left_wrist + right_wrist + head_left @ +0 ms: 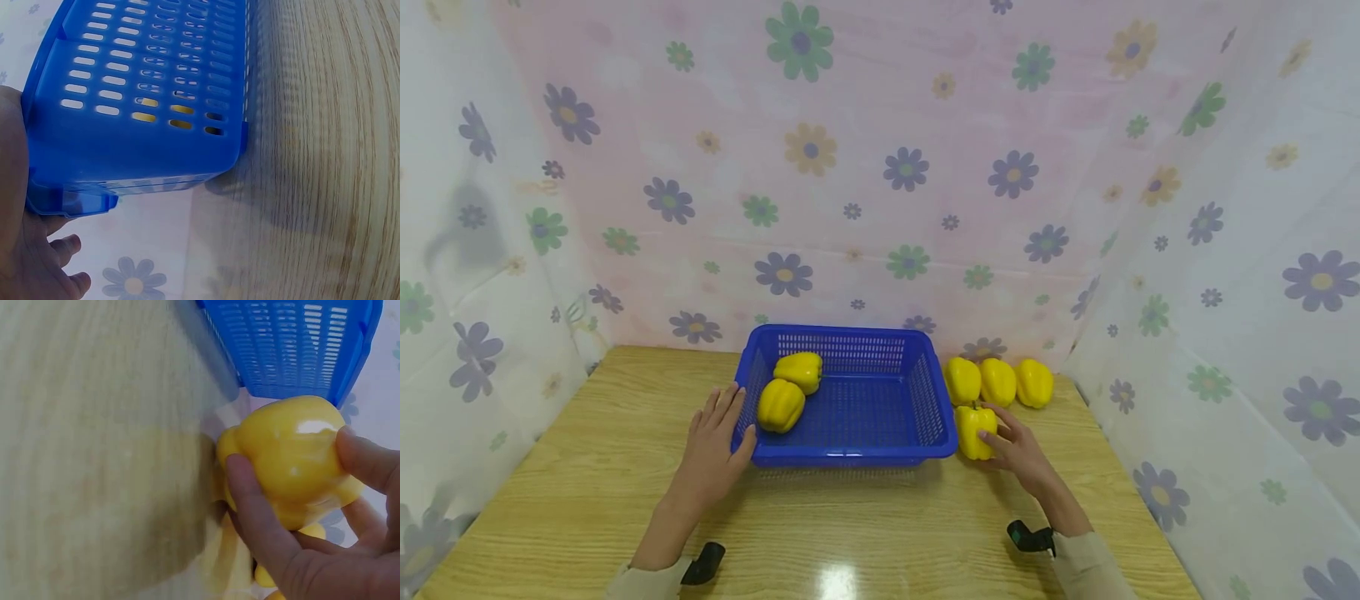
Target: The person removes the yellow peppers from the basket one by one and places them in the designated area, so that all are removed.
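Observation:
A blue plastic basket [857,454] with slotted walls stands on the table. Two yellow bell peppers [781,406] lie at its left inside. At the basket's left rim rests my left hand [713,437], fingers extended; the left wrist view shows it beside the basket wall [137,150]. Just right of the basket, my right hand [1018,454] holds a yellow bell pepper [973,432] between thumb and fingers. The right wrist view shows the fingers [256,512] around this pepper [287,456]. Whether it touches the table is hard to tell.
Behind the held pepper, three more yellow bell peppers [997,382] stand in a row to the right of the basket. The wooden table [857,533] meets a flower-printed cloth [865,225] at the back and sides.

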Demonstrator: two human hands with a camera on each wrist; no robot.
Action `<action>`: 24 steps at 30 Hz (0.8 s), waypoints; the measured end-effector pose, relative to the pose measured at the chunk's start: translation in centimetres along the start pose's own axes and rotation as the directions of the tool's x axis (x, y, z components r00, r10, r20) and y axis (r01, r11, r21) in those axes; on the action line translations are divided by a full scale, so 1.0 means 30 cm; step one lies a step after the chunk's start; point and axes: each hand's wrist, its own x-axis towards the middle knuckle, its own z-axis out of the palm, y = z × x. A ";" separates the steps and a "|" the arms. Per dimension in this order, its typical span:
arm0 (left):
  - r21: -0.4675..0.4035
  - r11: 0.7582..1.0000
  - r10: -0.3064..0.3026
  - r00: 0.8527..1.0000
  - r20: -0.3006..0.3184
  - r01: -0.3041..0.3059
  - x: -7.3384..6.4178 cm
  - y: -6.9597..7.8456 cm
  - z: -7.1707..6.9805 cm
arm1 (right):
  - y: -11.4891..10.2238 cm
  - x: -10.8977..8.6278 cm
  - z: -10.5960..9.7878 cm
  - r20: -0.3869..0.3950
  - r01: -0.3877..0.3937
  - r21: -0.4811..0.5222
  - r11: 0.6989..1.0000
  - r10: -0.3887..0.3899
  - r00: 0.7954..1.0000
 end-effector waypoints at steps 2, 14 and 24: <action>0.001 1.000 0.000 1.000 -0.001 0.000 -0.001 0.002 0.000 | -0.004 0.011 0.002 0.000 -0.004 -0.012 1.000 0.004 1.000; -0.001 1.000 -0.006 1.000 -0.002 0.006 -0.001 -0.005 0.008 | -0.046 0.057 0.005 0.022 -0.103 -0.116 0.988 0.106 0.994; 0.001 1.000 -0.003 1.000 -0.006 0.003 -0.001 -0.008 0.013 | -0.050 0.067 0.006 0.034 -0.117 -0.115 0.986 0.122 0.992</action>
